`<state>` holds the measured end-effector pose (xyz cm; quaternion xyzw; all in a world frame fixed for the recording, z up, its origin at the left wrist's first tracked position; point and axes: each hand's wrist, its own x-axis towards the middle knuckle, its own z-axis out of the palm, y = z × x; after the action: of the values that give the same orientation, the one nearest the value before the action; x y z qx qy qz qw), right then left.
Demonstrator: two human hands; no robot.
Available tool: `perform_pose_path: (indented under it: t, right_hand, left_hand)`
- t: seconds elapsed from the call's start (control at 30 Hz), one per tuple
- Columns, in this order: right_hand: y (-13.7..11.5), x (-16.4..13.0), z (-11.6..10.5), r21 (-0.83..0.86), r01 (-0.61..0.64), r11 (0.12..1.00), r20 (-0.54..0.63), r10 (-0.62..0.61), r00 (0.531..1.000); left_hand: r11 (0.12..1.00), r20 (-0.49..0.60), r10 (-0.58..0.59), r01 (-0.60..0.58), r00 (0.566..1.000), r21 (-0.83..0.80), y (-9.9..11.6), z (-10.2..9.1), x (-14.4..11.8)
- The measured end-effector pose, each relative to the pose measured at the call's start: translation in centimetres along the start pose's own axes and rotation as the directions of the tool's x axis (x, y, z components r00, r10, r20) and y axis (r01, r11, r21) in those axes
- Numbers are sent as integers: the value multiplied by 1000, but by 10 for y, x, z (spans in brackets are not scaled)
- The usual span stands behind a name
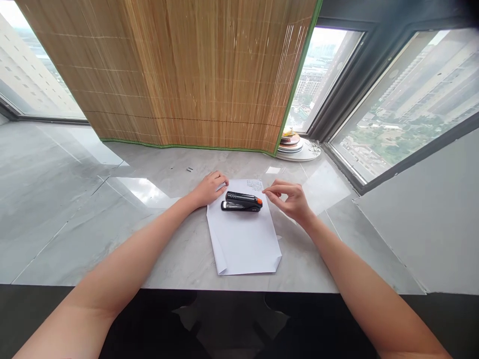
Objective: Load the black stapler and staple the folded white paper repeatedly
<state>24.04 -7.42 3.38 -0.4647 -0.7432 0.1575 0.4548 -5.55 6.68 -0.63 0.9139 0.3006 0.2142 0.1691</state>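
A black stapler (242, 202) with an orange tip at its right end lies across the upper part of a white paper sheet (245, 239). The sheet's two near corners are folded or curled, and small print shows near its top right. My left hand (212, 188) rests with loosely bent fingers on the sheet's upper left edge, just left of the stapler. Beside the upper right edge, my right hand (290, 198) is closed in a pinch, thumb and index fingertip together close to the stapler's orange end. Whatever is between those fingertips is too small to make out.
Small metallic pieces, like staple strips, (189, 169) lie on the grey marbled ledge (179, 269) beyond my left hand. A bamboo blind (187, 75) hangs at the back. Stacked plates (295, 148) stand by the window corner, with a white wall (430, 214) at right.
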Motion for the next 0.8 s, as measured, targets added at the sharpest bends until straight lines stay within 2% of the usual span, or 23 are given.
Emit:
perform_pose_path:
  t: [0.17, 0.37, 0.43, 0.5, 0.6, 0.63, 0.73, 0.8]
  right_hand:
    - [-2, -1, 1, -8, 1, 1000, 152, 1, 988]
    - [7, 0, 1, 66, -82, 994, 228, 65, 972]
    - [7, 0, 1, 70, -91, 993, 226, 73, 971]
    - [2, 1, 4, 54, -82, 995, 155, 72, 985]
    - [-6, 4, 16, 65, -69, 995, 51, 66, 997]
    - [-8, 5, 22, 67, -71, 995, 64, 67, 996]
    - [-9, 5, 40, 22, -100, 995, 208, 93, 974]
    - [-7, 4, 48, -9, -116, 993, 246, 114, 963]
  left_hand:
    - [995, -14, -41, 39, 999, -92, 3, -4, 0]
    - [952, -53, -207, 189, 977, -242, -4, -7, 2]
    - [918, -82, -286, 249, 955, -310, -8, -7, 3]
    - [895, -91, -328, 279, 940, -348, -9, -7, 4]
    - [903, -88, -319, 275, 944, -330, -7, -6, 5]
    - [909, -87, -311, 270, 946, -318, -6, -6, 6]
    - [925, -85, -282, 247, 956, -290, -2, -7, 6]
    - [936, -82, -259, 229, 962, -269, -1, -8, 6]
